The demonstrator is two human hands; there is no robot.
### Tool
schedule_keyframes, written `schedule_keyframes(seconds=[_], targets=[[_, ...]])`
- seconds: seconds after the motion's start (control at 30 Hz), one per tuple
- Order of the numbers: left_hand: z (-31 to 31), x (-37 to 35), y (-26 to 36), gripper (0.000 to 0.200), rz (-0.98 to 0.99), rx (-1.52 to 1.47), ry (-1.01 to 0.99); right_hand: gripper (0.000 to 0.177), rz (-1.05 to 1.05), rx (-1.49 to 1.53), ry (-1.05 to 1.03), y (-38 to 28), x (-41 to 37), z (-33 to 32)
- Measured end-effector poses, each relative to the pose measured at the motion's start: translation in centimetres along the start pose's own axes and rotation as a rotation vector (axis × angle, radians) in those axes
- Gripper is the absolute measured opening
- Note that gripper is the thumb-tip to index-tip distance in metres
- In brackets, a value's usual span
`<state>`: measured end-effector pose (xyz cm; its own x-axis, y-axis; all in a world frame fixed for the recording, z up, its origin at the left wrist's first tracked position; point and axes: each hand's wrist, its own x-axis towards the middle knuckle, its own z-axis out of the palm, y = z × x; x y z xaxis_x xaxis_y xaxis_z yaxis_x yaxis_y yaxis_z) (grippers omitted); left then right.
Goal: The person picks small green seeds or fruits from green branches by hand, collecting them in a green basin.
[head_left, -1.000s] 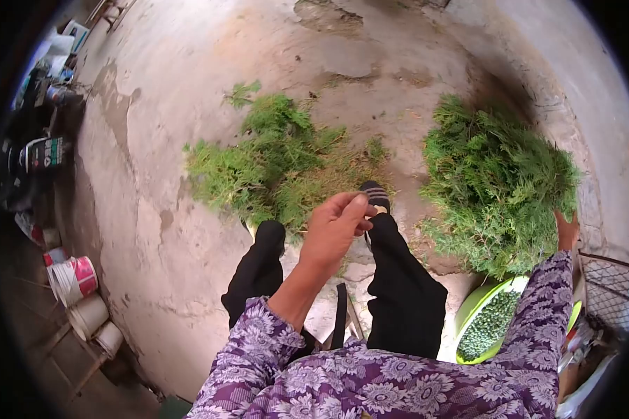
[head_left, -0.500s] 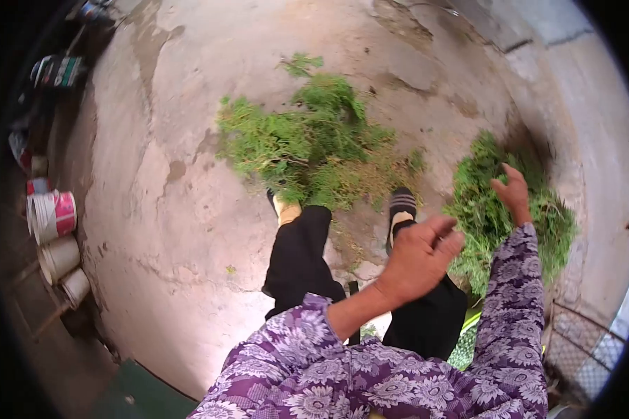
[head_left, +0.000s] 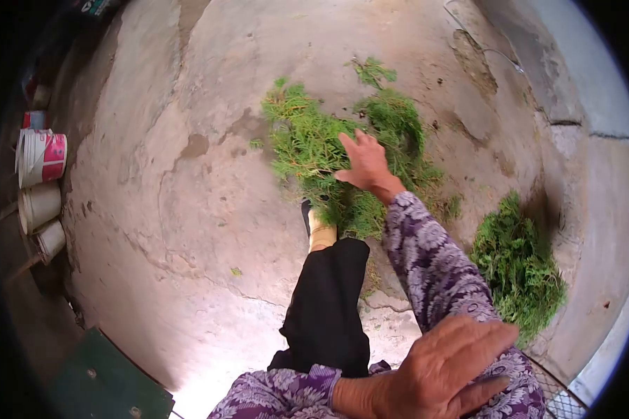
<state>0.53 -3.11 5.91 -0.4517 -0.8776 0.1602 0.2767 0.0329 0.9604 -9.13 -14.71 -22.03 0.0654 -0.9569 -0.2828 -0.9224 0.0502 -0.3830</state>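
A loose pile of green leafy sprigs [head_left: 297, 140], flat and fern-like like cypress or thuja, lies on the concrete floor before my feet. My right hand [head_left: 367, 162] reaches over this pile, open, its fingers spread above the sprigs and holding nothing. My left hand [head_left: 444, 363] is low in front of my body, across my right forearm. Its fingers point to the right with the thumb apart, and no object shows in it. A second heap of sprigs [head_left: 521, 269] lies to the right, beside my right sleeve.
White buckets [head_left: 43, 159] stand along the left side, one with a pink label. A dark green panel [head_left: 108, 380] is at the lower left. Wire mesh [head_left: 560, 401] shows at the lower right. The concrete floor [head_left: 182, 244] is cracked.
My right hand has moved left from the right-hand heap to over the middle pile. My left hand has come lower and to the right. The view has shifted.
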Motion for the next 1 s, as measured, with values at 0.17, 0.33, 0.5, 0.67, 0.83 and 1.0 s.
schedule_keyframes(seconds=[0.17, 0.33, 0.5, 0.67, 0.83, 1.0], targets=[[-4.0, 1.3, 1.2, 0.04, -0.029, -0.054, -0.014, 0.087, -0.041, -0.175, -0.029, -2.3, 3.9, 6.5], [-2.4, 0.1, -0.5, 0.044, 0.164, -0.081, 0.242, 0.056, 0.174, -0.226, -0.205, 0.6, 2.6, 6.9], [-4.9, 0.8, 1.2, 0.044, -0.029, -0.202, 0.005, 0.047, 0.319, -0.216, -0.16, 7.5, -3.9, 9.0], [-5.3, 0.3, 1.0, 0.045, -0.05, -0.273, -0.003, 0.04, 0.579, -0.101, -0.37, 10.3, -9.3, 6.0], [-5.4, 0.5, 0.9, 0.043, -0.085, -0.316, 0.001, 0.046, 0.614, 0.012, -0.268, 10.5, -9.7, 3.7], [-5.8, 1.3, 1.0, 0.043, -0.088, -0.285, -0.008, 0.037, 0.478, 0.388, 0.226, 8.4, -8.6, 2.8]])
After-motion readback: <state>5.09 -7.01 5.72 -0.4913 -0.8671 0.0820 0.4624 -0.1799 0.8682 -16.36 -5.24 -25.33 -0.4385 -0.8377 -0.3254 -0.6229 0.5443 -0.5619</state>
